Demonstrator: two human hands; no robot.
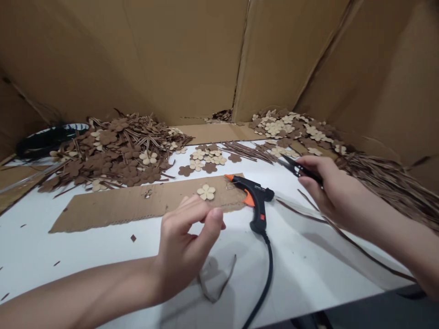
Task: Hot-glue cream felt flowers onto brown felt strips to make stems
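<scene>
My left hand [190, 237] is closed in a pinch near the front middle of the table. A cream five-petal flower [206, 192] stands just above its fingertips, seemingly held there; the exact grip is hidden behind the fingers. Below the hand a thin brown strip [214, 300] curves in a loop; I cannot tell whether it joins the flower. My right hand [322, 185] is wrapped around black thread snips [302, 170], whose blades point left over the table. Between the hands, a black glue gun [255, 196] with orange tip and trigger rests with its nozzle over a cardboard strip [113, 208].
Brown and cream flowers mixed with strips form a heap [116, 151] at left. More flowers [284, 125] lie at back right, beside bundled brown strips [387, 178]. A small flower group [206, 157] sits mid-table. The glue gun's cord [269, 274] runs forward. Cardboard walls [185, 55] enclose the table.
</scene>
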